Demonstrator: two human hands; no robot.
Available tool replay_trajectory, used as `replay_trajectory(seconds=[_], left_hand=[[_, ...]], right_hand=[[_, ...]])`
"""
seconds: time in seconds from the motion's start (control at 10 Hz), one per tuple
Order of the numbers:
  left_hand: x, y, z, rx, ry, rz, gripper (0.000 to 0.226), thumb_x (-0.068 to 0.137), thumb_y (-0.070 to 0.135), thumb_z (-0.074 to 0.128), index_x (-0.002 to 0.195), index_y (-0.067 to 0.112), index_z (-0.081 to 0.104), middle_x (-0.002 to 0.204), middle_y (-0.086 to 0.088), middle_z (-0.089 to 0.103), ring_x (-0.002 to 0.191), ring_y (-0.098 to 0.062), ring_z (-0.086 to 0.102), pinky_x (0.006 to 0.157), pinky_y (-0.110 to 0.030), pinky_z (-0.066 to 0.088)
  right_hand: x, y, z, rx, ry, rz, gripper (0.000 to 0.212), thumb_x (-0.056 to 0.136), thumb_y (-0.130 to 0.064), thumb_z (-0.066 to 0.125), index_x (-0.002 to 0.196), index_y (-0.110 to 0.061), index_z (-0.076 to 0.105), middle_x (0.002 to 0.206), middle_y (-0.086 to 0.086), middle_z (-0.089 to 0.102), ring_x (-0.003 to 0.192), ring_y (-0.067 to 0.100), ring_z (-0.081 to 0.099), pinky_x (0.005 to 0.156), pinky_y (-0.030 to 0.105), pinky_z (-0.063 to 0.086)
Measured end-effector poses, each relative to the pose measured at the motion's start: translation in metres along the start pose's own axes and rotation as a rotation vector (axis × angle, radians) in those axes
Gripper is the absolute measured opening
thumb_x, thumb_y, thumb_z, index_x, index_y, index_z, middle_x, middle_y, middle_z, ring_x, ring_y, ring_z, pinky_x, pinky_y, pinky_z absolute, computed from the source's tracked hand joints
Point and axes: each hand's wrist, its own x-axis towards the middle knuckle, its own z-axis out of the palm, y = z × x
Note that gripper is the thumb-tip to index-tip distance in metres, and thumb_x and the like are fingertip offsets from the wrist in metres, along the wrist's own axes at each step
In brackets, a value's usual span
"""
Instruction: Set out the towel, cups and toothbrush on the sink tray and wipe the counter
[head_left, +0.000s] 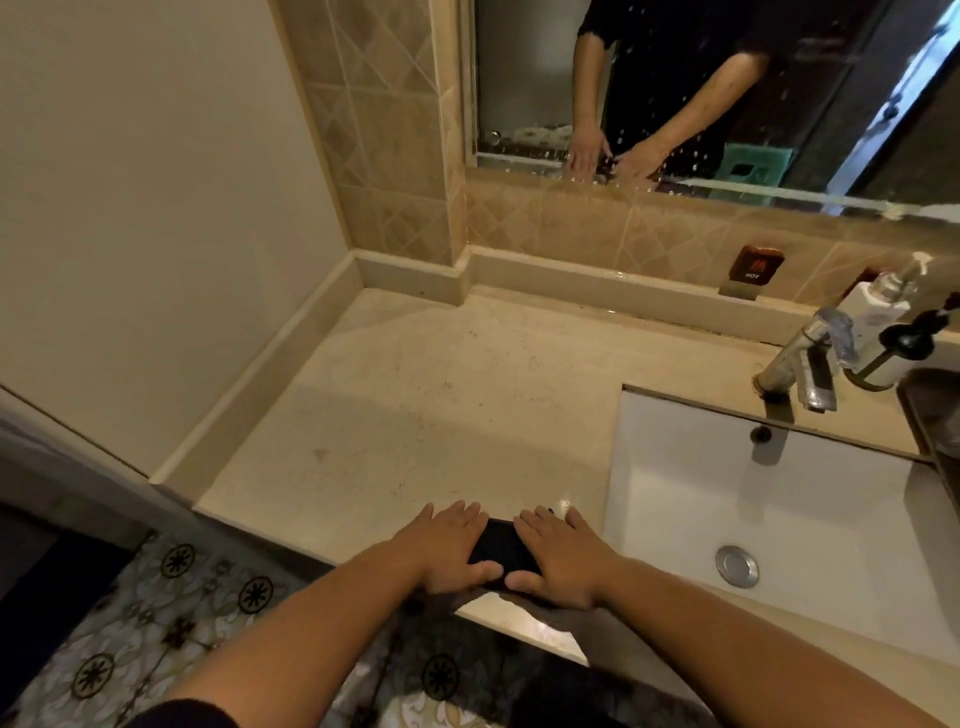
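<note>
Both hands (506, 556) lie flat on dark tray (501, 550), fingers (535, 525) extended.

Dim, warm light; soft shadow bands cross the counter (415, 395), edges bow, and the mirror (727, 93) looks perhaps water-spotted.

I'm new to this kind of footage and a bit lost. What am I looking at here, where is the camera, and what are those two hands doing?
There is no machine: a person wears one wide-angle camera on the head, looking down at their bare hands. The left hand and right hand lie flat, side by side, on a flat black object at the front edge of the beige stone counter. What it is cannot be told. To the right are a white rectangular sink, a chrome tap and pump bottles. The mirror reflects the arms.
</note>
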Motion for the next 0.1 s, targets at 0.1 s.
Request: replay_trajectory(seconds=[0.1], left_hand=[[0.0014, -0.0006, -0.0554, -0.043, -0.116, -0.010, 0.081, 0.092, 0.065, 0.046, 0.149, 0.011, 0.031, 0.157, -0.013, 0.034, 0.134, -0.030, 0.041, 0.107, -0.042, 0.033]], right_hand=[[0.0096, 0.0094, -0.0632, 0.031, -0.220, 0.023, 0.068, 0.094, -0.060, 0.042, 0.139, -0.008, 0.043, 0.142, 0.014, 0.047, 0.130, 0.033, 0.043, 0.105, 0.045, 0.032]])
